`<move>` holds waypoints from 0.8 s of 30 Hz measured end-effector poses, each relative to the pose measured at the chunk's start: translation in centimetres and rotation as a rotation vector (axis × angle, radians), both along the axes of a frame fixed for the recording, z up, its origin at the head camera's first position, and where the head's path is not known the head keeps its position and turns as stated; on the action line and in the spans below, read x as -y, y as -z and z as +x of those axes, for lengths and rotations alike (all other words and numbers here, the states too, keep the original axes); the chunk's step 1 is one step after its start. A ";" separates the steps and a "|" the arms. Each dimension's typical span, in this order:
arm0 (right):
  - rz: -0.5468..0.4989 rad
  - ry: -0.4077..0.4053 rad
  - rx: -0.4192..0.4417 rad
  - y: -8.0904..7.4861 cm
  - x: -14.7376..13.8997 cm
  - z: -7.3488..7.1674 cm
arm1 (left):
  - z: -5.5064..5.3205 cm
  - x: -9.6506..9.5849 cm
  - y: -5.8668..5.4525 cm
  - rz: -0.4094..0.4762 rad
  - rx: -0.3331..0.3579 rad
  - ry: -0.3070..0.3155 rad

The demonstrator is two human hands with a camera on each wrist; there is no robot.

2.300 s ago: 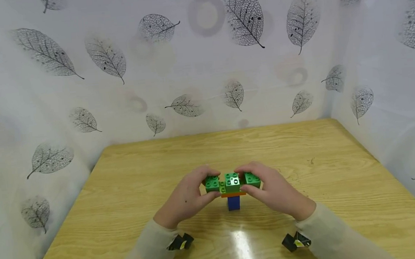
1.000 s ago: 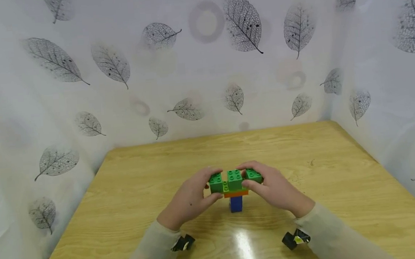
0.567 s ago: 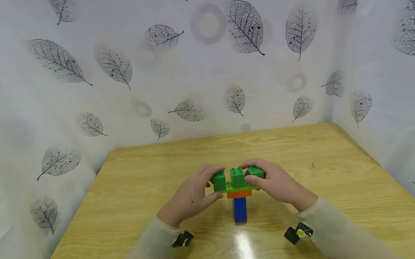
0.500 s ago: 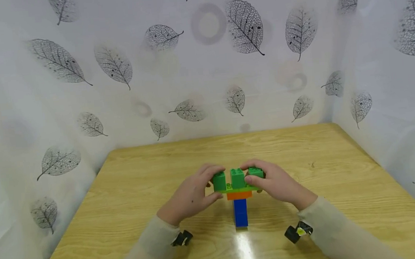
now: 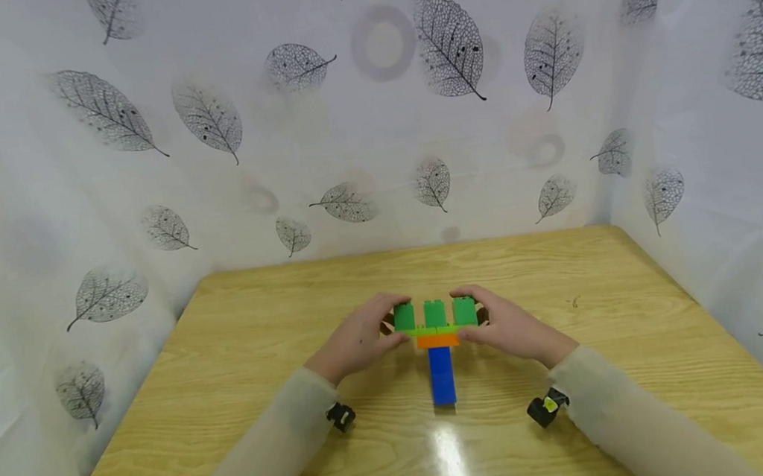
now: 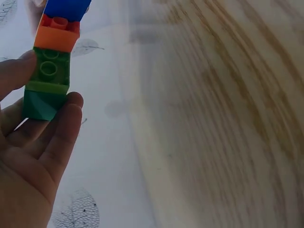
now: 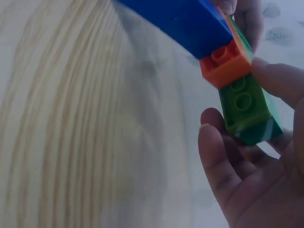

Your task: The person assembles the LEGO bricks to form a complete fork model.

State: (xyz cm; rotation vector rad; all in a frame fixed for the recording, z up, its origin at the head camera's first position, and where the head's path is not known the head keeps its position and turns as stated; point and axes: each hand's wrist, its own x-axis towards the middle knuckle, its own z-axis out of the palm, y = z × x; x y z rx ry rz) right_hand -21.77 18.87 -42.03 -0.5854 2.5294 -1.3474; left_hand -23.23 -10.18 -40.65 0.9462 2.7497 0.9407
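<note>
A toy-brick model is held up between both hands. Three green bricks [image 5: 434, 314] stand apart in a row on a thin lime-green layer [image 5: 437, 331]. Under that sits an orange brick [image 5: 438, 341], then a blue column [image 5: 442, 375] pointing down. My left hand [image 5: 362, 334] grips the left end, thumb in front and fingers behind the left green brick [image 5: 404, 316]. My right hand [image 5: 509, 326] grips the opposite end the same way, around the right green brick [image 5: 464, 311]. In the wrist views, hollow undersides of the lime-green layer [image 6: 50, 69] show beside the orange piece [image 7: 227, 66].
A wooden table [image 5: 279, 298] lies beneath the hands. Behind it and at both sides hangs a white curtain [image 5: 346, 136] printed with grey leaves. Each sleeve carries a small black wrist camera [image 5: 341, 417].
The model has tipped so that its front faces me and more of the blue column shows; the brick tops are now seen nearly edge-on. Both hands keep their grip and turned with it.
</note>
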 end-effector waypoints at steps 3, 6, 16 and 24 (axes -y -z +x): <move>0.050 0.010 0.014 0.8 -0.5 -0.8 | -0.8 -0.2 0.4 -0.040 0.069 -0.016; 0.096 0.017 0.023 1.4 -0.7 -1.4 | -1.6 -0.2 1.1 -0.072 0.119 -0.011; 0.224 0.006 -0.003 2.5 -0.6 -2.6 | -3.2 0.0 2.7 -0.079 0.236 -0.036; 0.300 -0.014 -0.052 2.8 -0.5 -3.2 | -3.4 -0.2 3.1 -0.115 0.245 -0.051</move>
